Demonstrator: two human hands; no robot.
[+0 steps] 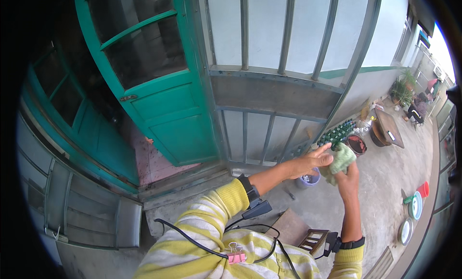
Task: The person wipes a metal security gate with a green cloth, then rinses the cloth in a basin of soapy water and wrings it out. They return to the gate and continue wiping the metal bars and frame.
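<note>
A crumpled light green cloth (343, 158) hangs in front of me, right of centre. My right hand (348, 178) grips it from below. My left hand (308, 164) reaches in from the left with fingers apart, its fingertips close to the cloth; whether they touch it I cannot tell. Both forearms are stretched out over the concrete ground. Left of my hands stands a metal-framed door panel with bars (276, 93), beside a green wooden door (173, 116) with glass panes that is ajar.
Green bottles (337, 133), a purple bucket (309, 178), a dark bucket (356, 144) and a board (388, 127) stand beyond my hands. Basins (406, 231) and a red container (423, 189) are at right. A wooden stool (314, 240) is near me. A person (418, 107) sits far off.
</note>
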